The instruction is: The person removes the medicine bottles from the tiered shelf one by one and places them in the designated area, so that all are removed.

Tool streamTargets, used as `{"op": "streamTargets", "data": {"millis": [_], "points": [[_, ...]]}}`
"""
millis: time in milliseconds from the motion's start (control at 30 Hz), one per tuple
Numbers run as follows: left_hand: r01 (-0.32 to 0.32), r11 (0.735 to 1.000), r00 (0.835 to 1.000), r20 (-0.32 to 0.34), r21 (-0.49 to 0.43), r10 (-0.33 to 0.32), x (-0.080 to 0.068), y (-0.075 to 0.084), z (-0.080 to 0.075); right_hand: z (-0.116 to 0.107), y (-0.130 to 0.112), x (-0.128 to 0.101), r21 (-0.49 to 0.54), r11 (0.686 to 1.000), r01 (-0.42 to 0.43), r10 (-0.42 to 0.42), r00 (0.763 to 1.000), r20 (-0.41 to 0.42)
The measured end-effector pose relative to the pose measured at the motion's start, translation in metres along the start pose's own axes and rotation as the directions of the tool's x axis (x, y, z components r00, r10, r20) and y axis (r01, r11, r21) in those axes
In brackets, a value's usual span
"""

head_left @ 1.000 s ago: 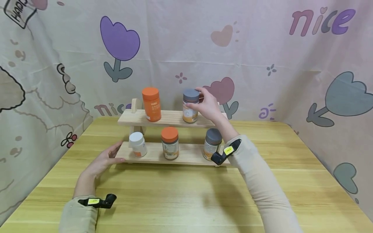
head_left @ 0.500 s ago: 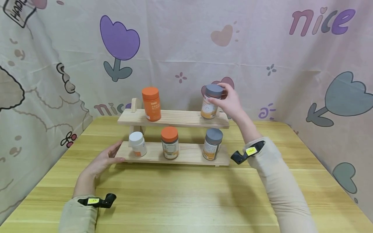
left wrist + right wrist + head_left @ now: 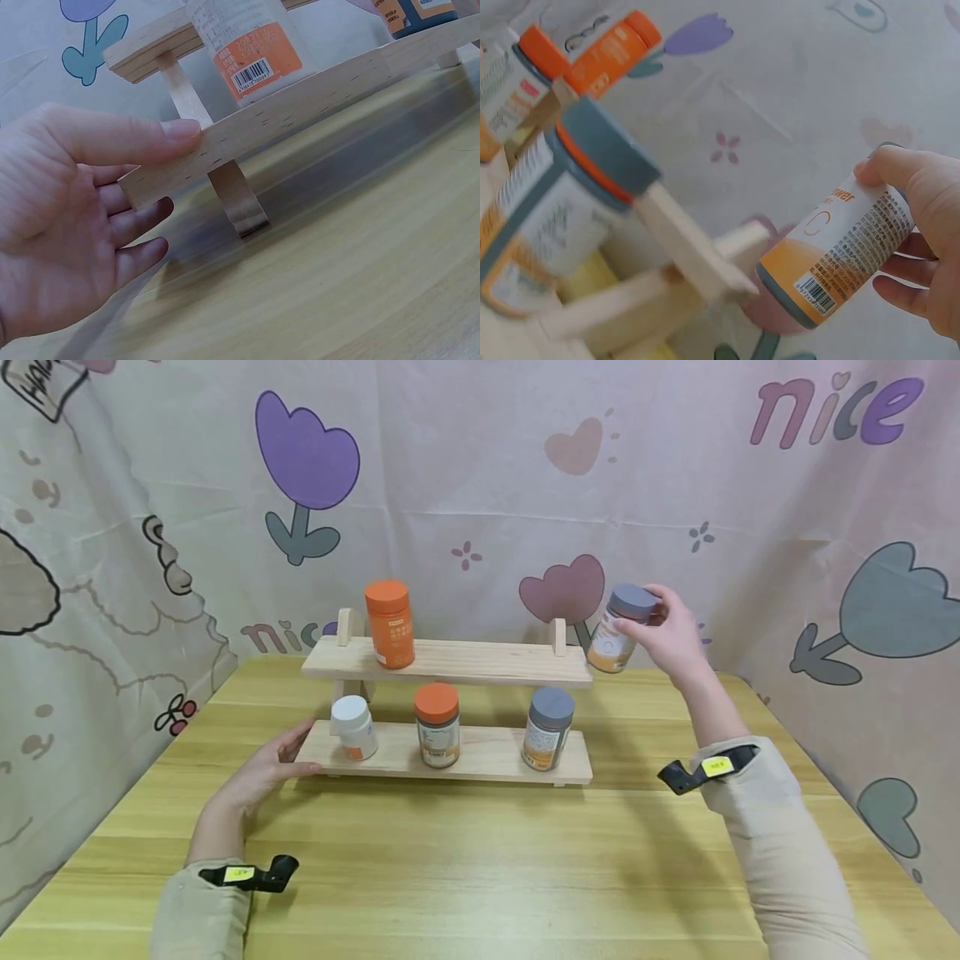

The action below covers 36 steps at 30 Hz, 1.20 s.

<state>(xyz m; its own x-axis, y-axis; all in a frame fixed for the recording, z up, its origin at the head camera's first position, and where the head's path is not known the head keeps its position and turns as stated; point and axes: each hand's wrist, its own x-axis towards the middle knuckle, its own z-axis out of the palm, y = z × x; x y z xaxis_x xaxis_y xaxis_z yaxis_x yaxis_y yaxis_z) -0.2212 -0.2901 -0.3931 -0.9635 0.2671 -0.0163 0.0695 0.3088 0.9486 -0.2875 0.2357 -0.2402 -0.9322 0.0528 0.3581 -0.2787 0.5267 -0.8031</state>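
Note:
My right hand [image 3: 673, 633] grips a grey-lidded supplement bottle [image 3: 609, 642], thumb on its near side. The bottle tilts in the air just off the right end of the upper board of a two-tier wooden shelf [image 3: 487, 662]. In the right wrist view, its white and orange label and barcode [image 3: 817, 291] show. At the lower left end, my left hand [image 3: 258, 775] holds the shelf. The left wrist view shows that thumb on the board's front edge [image 3: 247, 135], with the other fingers around the end and partly hidden.
On the upper board stands an orange bottle [image 3: 391, 631]. The lower board carries a white bottle [image 3: 356, 731], an orange-lidded jar [image 3: 438, 731] and another grey-lidded bottle [image 3: 547, 735]. An upright wooden peg [image 3: 559, 637] rises at the upper board's right. A patterned cloth [image 3: 465, 460] hangs behind the table [image 3: 450, 860].
My right hand has lifted the grey-lidded bottle off the upper board and carried it right, past the board's end, where it now tilts. My left hand stays in place.

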Motion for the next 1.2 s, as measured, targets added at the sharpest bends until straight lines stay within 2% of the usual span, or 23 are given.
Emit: {"op": "streamTargets", "data": {"millis": [233,633,867,1200], "points": [[-0.020,1.000,1.000,0.013,0.003,0.020,0.000,-0.001,0.000,-0.013,0.036,-0.011,-0.076,0.996,-0.041,0.040,0.999,-0.011],[-0.001,1.000,1.000,0.004,-0.013,0.001,0.000,0.000,0.000,-0.003,0.096,-0.031,-0.081,0.993,-0.090,0.091,0.996,0.014],[-0.011,1.000,1.000,0.013,-0.023,0.011,0.000,0.000,0.000,0.008,0.114,-0.038,-0.084,0.991,-0.105,0.106,0.994,0.015],[-0.017,1.000,1.000,0.008,-0.014,0.017,0.001,-0.003,-0.001,0.017,0.116,-0.047,-0.059,0.993,-0.104,0.106,0.993,0.041]]}}
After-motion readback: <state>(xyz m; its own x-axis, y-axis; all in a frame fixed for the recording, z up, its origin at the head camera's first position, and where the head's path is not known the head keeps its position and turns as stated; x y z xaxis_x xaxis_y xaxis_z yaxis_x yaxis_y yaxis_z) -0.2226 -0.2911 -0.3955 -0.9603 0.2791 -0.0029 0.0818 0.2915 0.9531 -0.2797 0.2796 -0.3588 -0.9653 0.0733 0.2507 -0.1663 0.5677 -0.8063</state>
